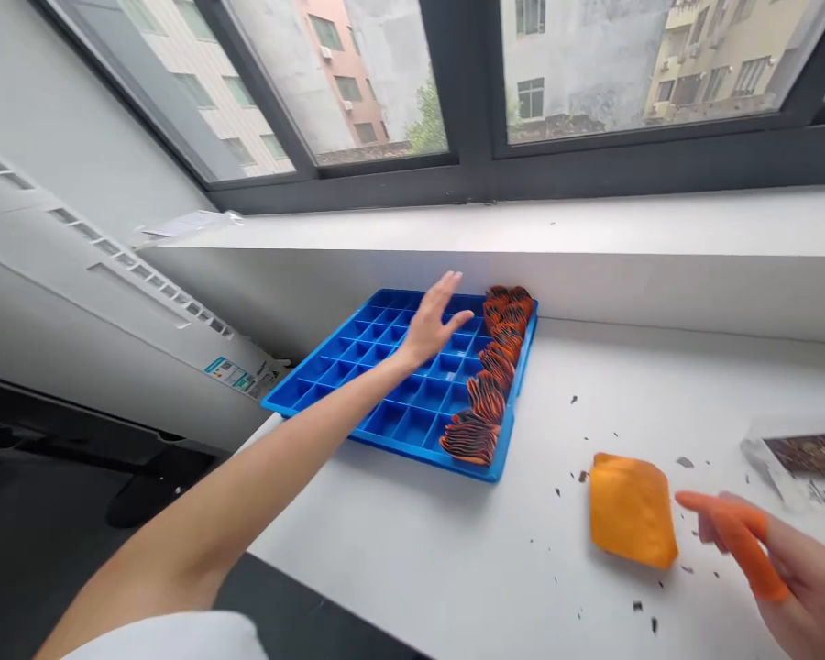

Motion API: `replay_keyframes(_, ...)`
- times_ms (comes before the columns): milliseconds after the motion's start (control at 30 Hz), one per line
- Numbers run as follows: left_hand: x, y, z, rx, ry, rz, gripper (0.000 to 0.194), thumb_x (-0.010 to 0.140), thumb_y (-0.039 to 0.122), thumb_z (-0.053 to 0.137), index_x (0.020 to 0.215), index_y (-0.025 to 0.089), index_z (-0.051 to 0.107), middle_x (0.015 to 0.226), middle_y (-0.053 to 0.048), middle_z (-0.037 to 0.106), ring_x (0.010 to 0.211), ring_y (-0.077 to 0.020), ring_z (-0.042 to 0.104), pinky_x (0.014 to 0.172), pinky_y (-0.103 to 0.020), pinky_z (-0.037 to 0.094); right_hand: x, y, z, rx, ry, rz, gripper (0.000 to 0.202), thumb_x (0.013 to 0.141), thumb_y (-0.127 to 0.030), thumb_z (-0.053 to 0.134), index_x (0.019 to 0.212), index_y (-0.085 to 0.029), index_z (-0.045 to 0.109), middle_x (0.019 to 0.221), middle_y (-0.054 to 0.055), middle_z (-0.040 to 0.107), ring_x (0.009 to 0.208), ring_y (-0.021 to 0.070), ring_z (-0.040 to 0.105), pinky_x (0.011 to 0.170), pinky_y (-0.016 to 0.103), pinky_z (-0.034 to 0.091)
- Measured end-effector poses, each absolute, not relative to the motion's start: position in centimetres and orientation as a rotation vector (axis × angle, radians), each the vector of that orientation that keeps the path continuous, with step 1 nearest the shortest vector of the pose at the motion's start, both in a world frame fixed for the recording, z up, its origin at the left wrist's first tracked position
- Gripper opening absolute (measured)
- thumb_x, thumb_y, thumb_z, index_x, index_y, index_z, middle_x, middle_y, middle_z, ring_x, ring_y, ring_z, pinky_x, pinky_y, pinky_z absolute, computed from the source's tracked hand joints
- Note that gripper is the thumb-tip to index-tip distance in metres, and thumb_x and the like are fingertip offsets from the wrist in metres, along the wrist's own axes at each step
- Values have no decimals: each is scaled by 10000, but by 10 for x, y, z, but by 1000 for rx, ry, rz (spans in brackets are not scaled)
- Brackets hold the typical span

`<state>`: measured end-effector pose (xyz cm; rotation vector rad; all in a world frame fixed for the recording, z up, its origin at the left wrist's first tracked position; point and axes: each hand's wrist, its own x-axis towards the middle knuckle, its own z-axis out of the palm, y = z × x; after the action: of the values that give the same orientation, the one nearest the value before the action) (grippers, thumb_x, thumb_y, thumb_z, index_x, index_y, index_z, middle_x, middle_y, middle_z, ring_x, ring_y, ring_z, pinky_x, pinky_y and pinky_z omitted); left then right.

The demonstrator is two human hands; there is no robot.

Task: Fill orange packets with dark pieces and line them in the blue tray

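My left hand [433, 323] reaches over a blue compartment tray [412, 392], its fingers stretched out and nothing in them. Stacks of thin, dark pieces with orange edges [499, 362] stand upright in the tray's right-hand column; their kind is unclear. At the lower right, my right hand [763, 550] wears orange finger covers on the index finger and thumb. It is open and holds nothing visible, with the index fingertip just right of a square orange cloth-like piece [632, 510] lying on the white table.
Dark flakes [636, 606] are scattered over the white table [454, 559]. A clear bag of dark shreds [808, 456] lies at the right edge. Behind the tray rises a low wall with a window sill [522, 225]; a white appliance [110, 302] stands to the left.
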<state>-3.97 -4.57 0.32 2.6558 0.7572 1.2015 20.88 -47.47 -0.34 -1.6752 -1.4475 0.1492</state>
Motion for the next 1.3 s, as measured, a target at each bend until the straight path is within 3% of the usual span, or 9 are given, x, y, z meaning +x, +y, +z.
replay_keyframes(100,-58,-74,32,2618,752,1425,587,986,505,535,1503,266,390,1556,-101,455,1437,-296,444,1161,-499,440,202,-468,10,-1707,-1257,199,444,1016,-577,503,889,-256,782,637,8,615,506,134,572,449,237,457)
replay_keyframes(233,-63,-158,58,2556,491,1602,524,973,427,573,1465,460,398,1539,52,472,1343,-254,546,1056,-458,558,194,-464,13,-1723,-1152,297,518,1010,-645,469,888,-241,770,627,1,595,526,127,542,453,235,447)
replay_keyframes(367,-43,-263,34,2794,24,999,551,989,365,547,1502,469,376,1355,26,653,1279,-228,613,1043,-443,588,196,-461,6,-1754,-1116,374,514,980,-685,503,1026,-239,755,744,11,651,635,149,592,587,266,517)
replay_keyframes(500,-14,-316,-17,2825,118,544,711,933,491,639,1556,360,322,1587,-89,415,1470,-289,412,1142,-475,504,199,-459,-4,-1732,-1128,408,506,999,-652,491,1151,-225,717,900,40,703,763,178,624,620,277,505)
replay_keyframes(567,-1,-321,-35,2797,150,490,769,896,538,673,1553,327,332,1615,-117,360,1493,-310,368,1159,-494,475,200,-458,-7,-1708,-1150,414,469,1017,-604,488,1167,-218,706,960,45,713,736,166,605,615,278,493)
replay_keyframes(733,12,-317,-38,2724,129,471,779,923,464,674,1568,342,255,1529,-92,491,1412,-290,467,1139,-527,466,200,-456,-10,-1660,-1186,387,356,1020,-507,504,1142,-242,709,1081,30,721,669,144,558,621,291,489)
replay_keyframes(933,12,-322,-20,2575,166,347,749,946,364,646,1570,345,232,1549,-85,455,1427,-297,430,1165,-528,425,200,-456,-10,-1620,-1212,364,312,1023,-457,489,1102,-249,708,1047,22,730,706,159,593,606,294,482)
replay_keyframes(1133,12,-318,-14,2368,283,379,759,920,438,669,1556,321,271,1525,-126,468,1393,-318,475,1144,-523,435,199,-457,-7,-1614,-1247,355,330,1044,-445,453,1084,-237,706,992,39,721,784,178,626,678,305,510)
replay_keyframes(1300,16,-309,8,2060,375,479,607,916,502,655,1414,278,391,1404,-121,586,1369,-296,506,1165,-536,373,204,-459,-2,-1578,-1296,342,480,1058,-572,382,1408,-292,553,1224,67,643,1013,219,623,884,378,529)
